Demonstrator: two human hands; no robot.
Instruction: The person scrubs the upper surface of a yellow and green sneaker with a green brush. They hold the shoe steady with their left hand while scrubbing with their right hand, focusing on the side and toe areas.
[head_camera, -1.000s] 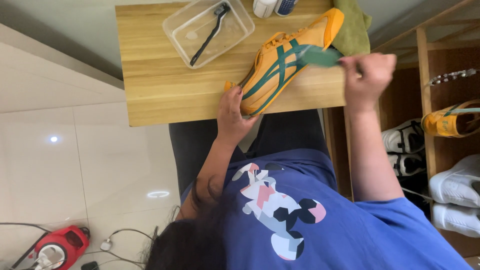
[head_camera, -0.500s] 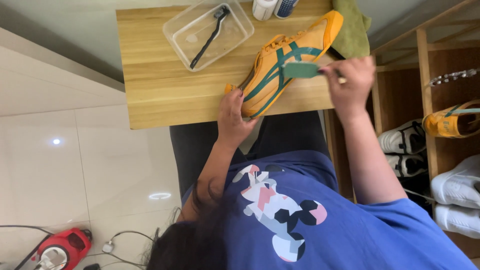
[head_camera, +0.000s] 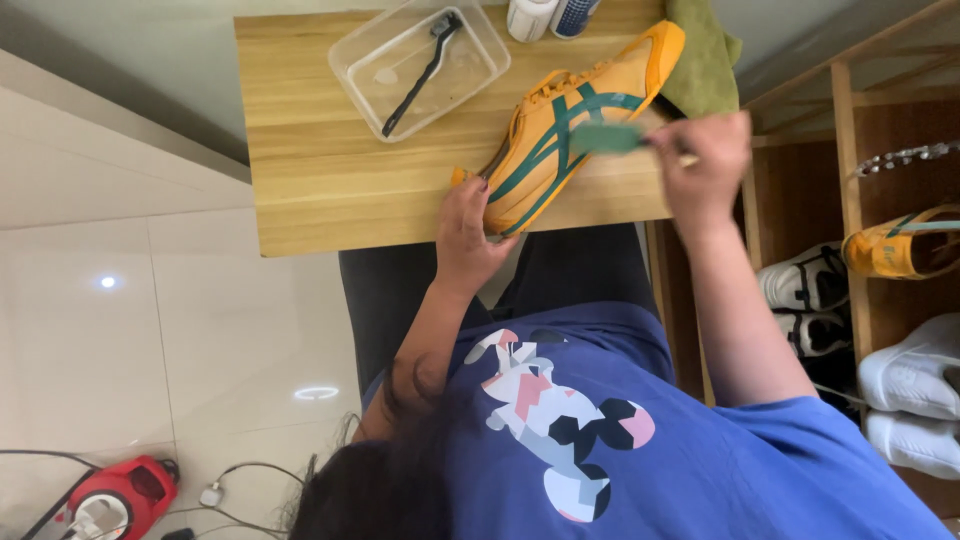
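Observation:
An orange-yellow sneaker (head_camera: 560, 130) with teal stripes lies slanted on a small wooden table (head_camera: 340, 190). My left hand (head_camera: 468, 232) grips the sneaker's lower end at the table's near edge. A green brush (head_camera: 606, 138) is held in my right hand (head_camera: 702, 165), its head pressed against the teal stripes on the sneaker's side. Both arms reach out from a blue printed shirt.
A clear plastic tub (head_camera: 420, 62) holding a black brush (head_camera: 420, 75) sits on the table's left. Two bottles (head_camera: 548, 14) and a green cloth (head_camera: 705, 60) lie at the far edge. A wooden shoe rack (head_camera: 850, 200) with several shoes stands right. A red appliance (head_camera: 112, 495) is on the floor.
My right hand has slid the green brush from the sneaker's upper end toward its middle. My left hand has kept its grip on the lower end.

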